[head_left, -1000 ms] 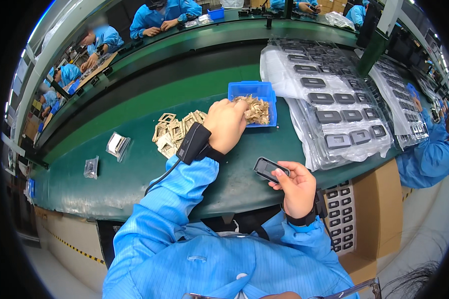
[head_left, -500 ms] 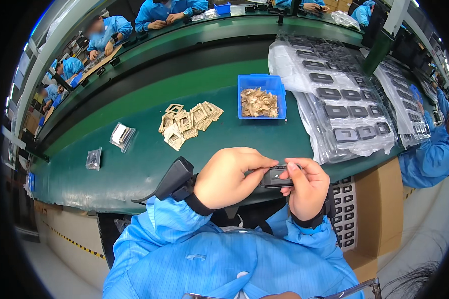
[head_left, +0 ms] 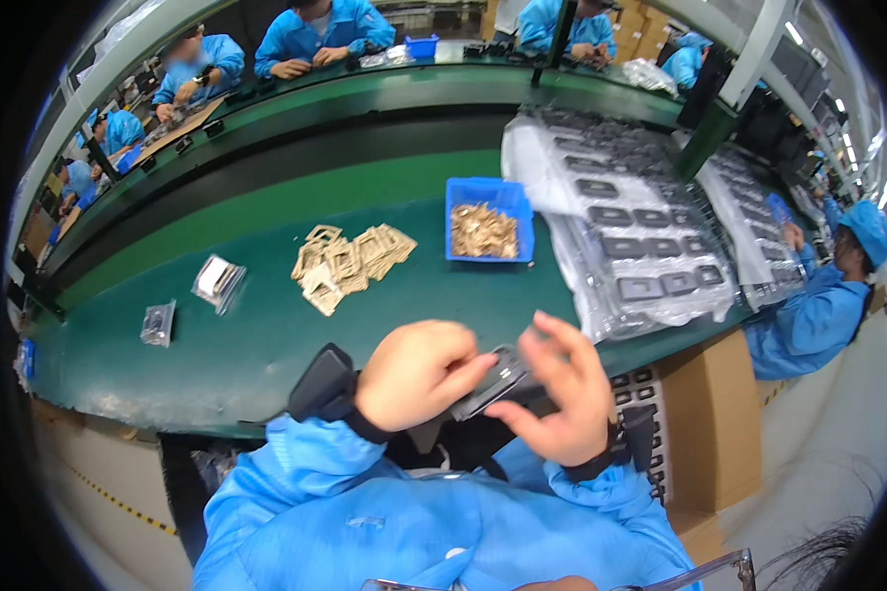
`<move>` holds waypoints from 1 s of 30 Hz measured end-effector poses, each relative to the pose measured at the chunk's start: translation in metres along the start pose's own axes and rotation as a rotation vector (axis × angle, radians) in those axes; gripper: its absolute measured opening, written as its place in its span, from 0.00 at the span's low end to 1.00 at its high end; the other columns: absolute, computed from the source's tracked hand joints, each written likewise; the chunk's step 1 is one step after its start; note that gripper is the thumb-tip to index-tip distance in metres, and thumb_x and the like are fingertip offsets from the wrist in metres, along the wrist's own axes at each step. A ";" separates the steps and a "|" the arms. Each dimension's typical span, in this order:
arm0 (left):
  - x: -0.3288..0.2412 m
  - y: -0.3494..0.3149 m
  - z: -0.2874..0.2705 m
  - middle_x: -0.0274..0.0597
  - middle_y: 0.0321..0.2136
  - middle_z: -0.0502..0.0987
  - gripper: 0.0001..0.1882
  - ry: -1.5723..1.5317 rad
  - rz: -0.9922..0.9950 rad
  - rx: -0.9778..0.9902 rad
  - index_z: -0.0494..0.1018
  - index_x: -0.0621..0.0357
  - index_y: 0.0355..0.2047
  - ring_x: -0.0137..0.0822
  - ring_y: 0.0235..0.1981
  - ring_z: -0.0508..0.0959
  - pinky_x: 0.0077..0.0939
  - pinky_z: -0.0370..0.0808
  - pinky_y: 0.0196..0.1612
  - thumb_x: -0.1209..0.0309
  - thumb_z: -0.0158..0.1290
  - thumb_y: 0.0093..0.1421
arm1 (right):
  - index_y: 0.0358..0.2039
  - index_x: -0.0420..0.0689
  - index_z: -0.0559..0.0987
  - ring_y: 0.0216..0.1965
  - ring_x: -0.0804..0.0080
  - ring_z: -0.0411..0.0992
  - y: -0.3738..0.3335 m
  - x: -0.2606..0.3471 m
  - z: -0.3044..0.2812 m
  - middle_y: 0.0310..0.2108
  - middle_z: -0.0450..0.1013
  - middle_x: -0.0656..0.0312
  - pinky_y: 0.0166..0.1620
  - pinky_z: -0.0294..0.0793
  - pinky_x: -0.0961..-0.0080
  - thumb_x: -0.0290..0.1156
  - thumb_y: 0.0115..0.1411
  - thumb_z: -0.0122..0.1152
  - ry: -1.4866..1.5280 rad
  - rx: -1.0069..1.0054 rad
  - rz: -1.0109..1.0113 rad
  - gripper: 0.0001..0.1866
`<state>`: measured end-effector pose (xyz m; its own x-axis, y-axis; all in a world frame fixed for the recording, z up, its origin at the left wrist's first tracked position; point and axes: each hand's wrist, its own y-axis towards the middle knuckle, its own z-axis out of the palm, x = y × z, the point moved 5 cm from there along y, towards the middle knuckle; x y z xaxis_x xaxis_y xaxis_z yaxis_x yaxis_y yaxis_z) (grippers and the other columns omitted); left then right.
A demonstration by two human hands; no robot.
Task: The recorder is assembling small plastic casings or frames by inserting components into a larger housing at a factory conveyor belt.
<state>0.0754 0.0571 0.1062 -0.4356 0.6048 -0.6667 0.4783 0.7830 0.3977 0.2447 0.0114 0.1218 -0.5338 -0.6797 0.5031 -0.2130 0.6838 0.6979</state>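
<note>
A small black rectangular device housing point(head_left: 501, 382) is tilted between my hands, just off the near edge of the bench. My left hand point(head_left: 416, 372) pinches it by its left side, thumb against forefinger. Spread apart, the fingers of my right hand point(head_left: 565, 399) stand off its right side; they are slightly smeared by motion. The right thumb reaches toward the lower end of the housing, and I cannot tell whether it touches. Beyond my hands lies a loose pile of flat tan frames point(head_left: 350, 264). A blue bin point(head_left: 490, 248) to its right holds crumpled tan scraps.
Plastic-covered trays of black housings point(head_left: 650, 246) occupy the right of the green bench point(head_left: 237, 345). Two clear bags point(head_left: 219, 282) of parts lie at left. Below the bench on the right stands an open cardboard box point(head_left: 710, 424) beside more housings. Co-workers sit across and at right.
My right fingers have come off the housing and spread apart. The housing, in my left hand, has tilted and moved left and nearer. The whole view has shifted slightly.
</note>
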 end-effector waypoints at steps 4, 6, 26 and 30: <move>0.014 -0.013 0.009 0.44 0.21 0.74 0.11 -0.290 -0.103 0.170 0.74 0.62 0.26 0.41 0.24 0.74 0.32 0.70 0.29 0.67 0.56 0.62 | 0.41 0.41 0.81 0.35 0.65 0.76 -0.005 0.000 0.006 0.41 0.76 0.57 0.32 0.77 0.74 0.25 0.45 0.65 -0.082 0.394 -0.462 0.19; 0.029 -0.020 0.011 0.46 0.27 0.77 0.09 -0.380 -0.156 0.109 0.77 0.62 0.34 0.40 0.28 0.77 0.31 0.73 0.33 0.68 0.54 0.63 | 0.37 0.42 0.80 0.34 0.64 0.76 0.020 -0.015 -0.006 0.37 0.76 0.57 0.33 0.78 0.73 0.24 0.47 0.60 -0.151 0.410 -0.484 0.13; 0.087 -0.025 0.021 0.40 0.22 0.77 0.07 0.021 -0.159 0.003 0.78 0.56 0.26 0.39 0.24 0.78 0.34 0.72 0.27 0.66 0.58 0.57 | 0.28 0.47 0.84 0.39 0.55 0.76 0.104 -0.289 -0.135 0.32 0.78 0.56 0.44 0.75 0.62 0.20 0.51 0.59 -0.685 0.286 0.061 0.09; 0.087 -0.024 0.023 0.40 0.22 0.77 0.07 0.029 -0.182 0.039 0.78 0.56 0.26 0.40 0.25 0.78 0.34 0.73 0.27 0.66 0.58 0.57 | 0.35 0.44 0.82 0.46 0.53 0.71 0.094 -0.277 -0.130 0.38 0.76 0.56 0.51 0.71 0.63 0.17 0.49 0.59 -0.646 0.368 0.050 0.13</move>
<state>0.0432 0.0876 0.0238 -0.5387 0.4584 -0.7069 0.4190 0.8737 0.2473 0.4785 0.2297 0.1144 -0.9008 -0.4312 0.0507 -0.3751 0.8317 0.4095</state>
